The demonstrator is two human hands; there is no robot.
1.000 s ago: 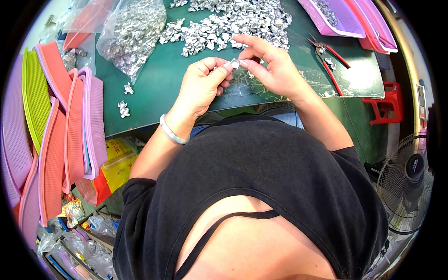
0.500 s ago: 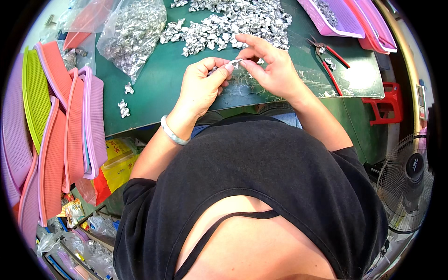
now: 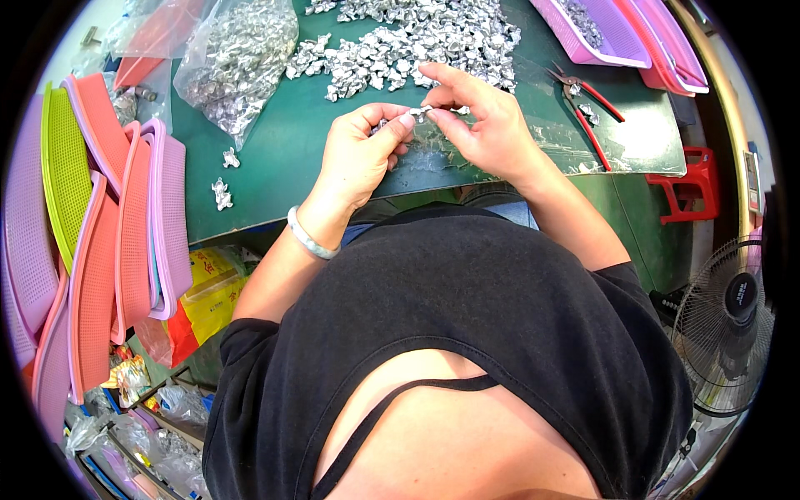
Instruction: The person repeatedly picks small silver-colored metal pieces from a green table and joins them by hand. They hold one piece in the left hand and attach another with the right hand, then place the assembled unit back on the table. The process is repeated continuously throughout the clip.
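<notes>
I see large printed characters on the crumpled yellow-and-red plastic bag point(image 3: 212, 293) at the left, partly bent by its folds, with smaller print beneath them. Small pale lettering marks the round black hub point(image 3: 741, 293) of the dark wire-caged fan point(image 3: 700, 333) at right, too fine for me to read.

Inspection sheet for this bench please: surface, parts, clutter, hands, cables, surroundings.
Surface: green worktable, scuffed near its front edge.
Parts: small silver metal piece in hand; heap of like pieces; filled clear plastic bag.
Clutter: two loose pieces at left; open red-handled pliers at right.
Hands: left hand pinches the piece; right hand fingertips at its other end, grip unclear.
Cables: nothing seen clearly.
Surroundings: stacked plastic baskets left; red stool and fan right.
</notes>
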